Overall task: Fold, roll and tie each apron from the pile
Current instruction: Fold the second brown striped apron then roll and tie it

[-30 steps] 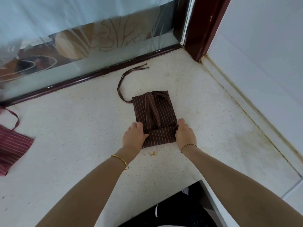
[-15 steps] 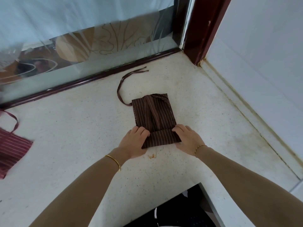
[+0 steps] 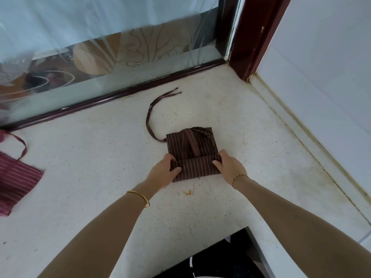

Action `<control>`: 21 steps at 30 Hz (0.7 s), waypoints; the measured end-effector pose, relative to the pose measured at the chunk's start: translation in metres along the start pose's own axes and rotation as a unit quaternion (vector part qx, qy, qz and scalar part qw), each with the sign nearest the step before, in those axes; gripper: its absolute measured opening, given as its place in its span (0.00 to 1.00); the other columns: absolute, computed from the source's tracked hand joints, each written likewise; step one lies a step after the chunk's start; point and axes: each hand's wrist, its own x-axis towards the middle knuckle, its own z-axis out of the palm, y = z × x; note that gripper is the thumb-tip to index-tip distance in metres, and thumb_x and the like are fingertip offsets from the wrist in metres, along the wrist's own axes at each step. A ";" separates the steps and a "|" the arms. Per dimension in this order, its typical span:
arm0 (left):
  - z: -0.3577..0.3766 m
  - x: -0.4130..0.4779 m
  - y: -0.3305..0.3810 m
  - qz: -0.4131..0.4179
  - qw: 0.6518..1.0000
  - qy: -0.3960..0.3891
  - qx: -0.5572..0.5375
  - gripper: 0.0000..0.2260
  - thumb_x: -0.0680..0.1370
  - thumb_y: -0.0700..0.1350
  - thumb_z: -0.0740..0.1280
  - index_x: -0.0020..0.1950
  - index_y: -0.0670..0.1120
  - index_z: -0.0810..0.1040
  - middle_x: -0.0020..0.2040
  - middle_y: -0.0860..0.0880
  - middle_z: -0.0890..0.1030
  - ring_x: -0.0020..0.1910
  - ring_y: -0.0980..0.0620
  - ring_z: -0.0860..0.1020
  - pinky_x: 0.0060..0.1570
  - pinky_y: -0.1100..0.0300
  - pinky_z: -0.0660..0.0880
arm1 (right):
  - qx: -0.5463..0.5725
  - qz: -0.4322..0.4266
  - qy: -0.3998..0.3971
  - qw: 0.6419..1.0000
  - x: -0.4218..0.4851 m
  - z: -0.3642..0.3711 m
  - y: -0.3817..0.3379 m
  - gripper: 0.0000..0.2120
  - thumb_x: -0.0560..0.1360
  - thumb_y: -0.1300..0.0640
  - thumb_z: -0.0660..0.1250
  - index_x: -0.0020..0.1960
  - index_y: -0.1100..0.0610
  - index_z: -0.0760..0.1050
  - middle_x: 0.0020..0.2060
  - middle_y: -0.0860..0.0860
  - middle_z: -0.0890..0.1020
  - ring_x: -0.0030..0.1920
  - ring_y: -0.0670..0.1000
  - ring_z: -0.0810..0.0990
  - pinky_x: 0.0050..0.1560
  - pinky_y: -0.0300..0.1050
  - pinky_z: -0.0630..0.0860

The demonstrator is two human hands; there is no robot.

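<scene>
You face a speckled counter point(image 3: 100, 177) bearing an orange stain point(image 3: 188, 192). Behind it stands patterned frosted glass point(image 3: 120, 49), a dark red frame point(image 3: 255, 37) beside it.

Cut off and covered

Red striped apron point(image 3: 14, 177) cropped by left edge; fingertips of both hands tucked under the brown apron point(image 3: 192, 155) roll, unseen.

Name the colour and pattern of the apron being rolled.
Dark brown apron with thin pale stripes, seen in the head view.

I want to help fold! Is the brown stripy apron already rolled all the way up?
No, only partly. The brown striped apron has one rolled band at its near edge, gripped by left hand and right hand; the rest lies flat.
</scene>
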 end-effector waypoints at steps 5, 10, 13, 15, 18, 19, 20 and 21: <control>0.004 -0.001 0.009 0.025 0.991 0.091 0.094 0.19 0.77 0.48 0.67 0.63 0.42 0.66 0.59 0.43 0.69 0.53 0.45 0.74 0.52 0.54 0.74 | -0.075 0.013 0.052 0.996 0.000 0.001 -0.014 0.14 0.79 0.53 0.62 0.61 0.56 0.64 0.41 0.52 0.75 0.42 0.51 0.74 0.38 0.45 0.73; 0.005 0.003 0.015 0.172 0.934 0.127 0.287 0.11 0.79 0.47 0.63 0.59 0.45 0.70 0.58 0.47 0.71 0.56 0.49 0.69 0.55 0.58 0.70 | -0.229 -0.165 0.148 0.948 0.003 0.006 -0.015 0.17 0.56 0.71 0.75 0.42 0.59 0.76 0.39 0.55 0.77 0.38 0.55 0.76 0.34 0.47 0.74; 0.003 0.005 0.009 0.212 0.928 0.102 0.289 0.12 0.81 0.49 0.59 0.61 0.45 0.70 0.59 0.48 0.71 0.57 0.49 0.69 0.55 0.59 0.71 | -0.205 -0.203 0.131 0.949 -0.003 0.008 -0.008 0.12 0.58 0.67 0.73 0.41 0.59 0.79 0.40 0.54 0.80 0.42 0.56 0.80 0.38 0.48 0.77; 0.000 0.005 0.004 0.222 0.930 0.071 0.286 0.18 0.79 0.56 0.59 0.63 0.45 0.69 0.60 0.48 0.70 0.58 0.49 0.68 0.57 0.58 0.70 | -0.175 -0.213 0.105 0.956 -0.007 0.008 0.000 0.12 0.65 0.55 0.67 0.47 0.58 0.79 0.46 0.53 0.80 0.48 0.56 0.80 0.43 0.49 0.77; -0.008 0.005 -0.001 0.222 0.922 0.002 0.316 0.29 0.73 0.59 0.67 0.68 0.46 0.64 0.64 0.49 0.66 0.62 0.49 0.65 0.61 0.57 0.68 | -0.166 -0.215 0.049 0.961 -0.009 0.008 0.010 0.21 0.66 0.50 0.71 0.55 0.57 0.75 0.55 0.54 0.78 0.56 0.56 0.77 0.51 0.51 0.76; -0.009 0.005 -0.002 0.225 0.918 -0.001 0.327 0.30 0.72 0.57 0.68 0.68 0.46 0.64 0.65 0.49 0.65 0.63 0.49 0.64 0.62 0.58 0.68 | -0.159 -0.216 0.040 0.962 -0.009 0.007 0.011 0.21 0.66 0.52 0.73 0.57 0.58 0.75 0.57 0.54 0.77 0.58 0.57 0.76 0.52 0.51 0.76; -0.009 0.004 -0.002 0.230 0.915 0.001 0.331 0.29 0.73 0.55 0.69 0.68 0.46 0.63 0.66 0.49 0.65 0.63 0.49 0.64 0.61 0.58 0.69 | -0.149 -0.218 0.038 0.964 -0.008 0.007 0.012 0.21 0.68 0.54 0.73 0.58 0.58 0.74 0.58 0.54 0.76 0.59 0.57 0.75 0.54 0.51 0.75; -0.008 0.004 -0.003 0.235 0.915 0.006 0.328 0.27 0.73 0.52 0.69 0.68 0.46 0.64 0.66 0.48 0.65 0.63 0.49 0.64 0.60 0.58 0.70 | -0.134 -0.215 0.034 0.967 -0.007 0.005 0.012 0.20 0.70 0.55 0.71 0.60 0.58 0.74 0.60 0.54 0.75 0.61 0.56 0.74 0.57 0.51 0.73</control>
